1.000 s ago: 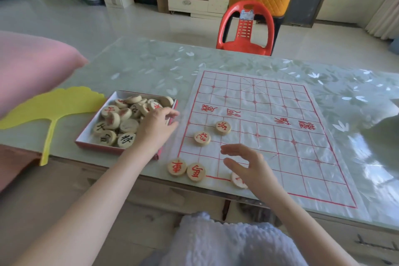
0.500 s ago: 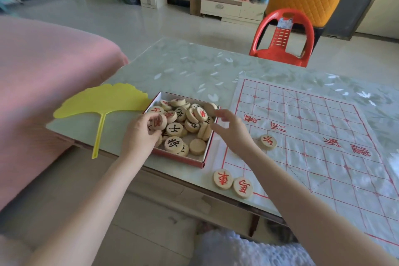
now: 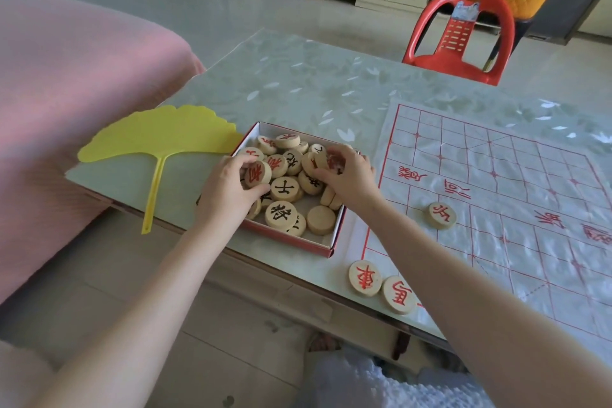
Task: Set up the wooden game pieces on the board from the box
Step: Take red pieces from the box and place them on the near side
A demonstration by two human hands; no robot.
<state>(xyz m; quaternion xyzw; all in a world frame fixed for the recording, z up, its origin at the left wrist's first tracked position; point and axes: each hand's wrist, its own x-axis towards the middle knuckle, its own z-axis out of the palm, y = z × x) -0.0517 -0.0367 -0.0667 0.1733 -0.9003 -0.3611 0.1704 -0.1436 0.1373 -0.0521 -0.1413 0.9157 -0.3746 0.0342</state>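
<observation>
1. Pieces of wood, lettered red or black, lie heaped in the red-rimmed box at mid-frame, on the table just left of the board.
2. Our left hand pinches a red-lettered disc at the box's left side.
3. Our right hand curls round another red disc near the box's upper right corner.
4. On the board we see a lone disc near its left edge and paired discs touching at its lower left corner.
5. Left of the box we see a yellow fan and, upper right, a red chair.
</observation>
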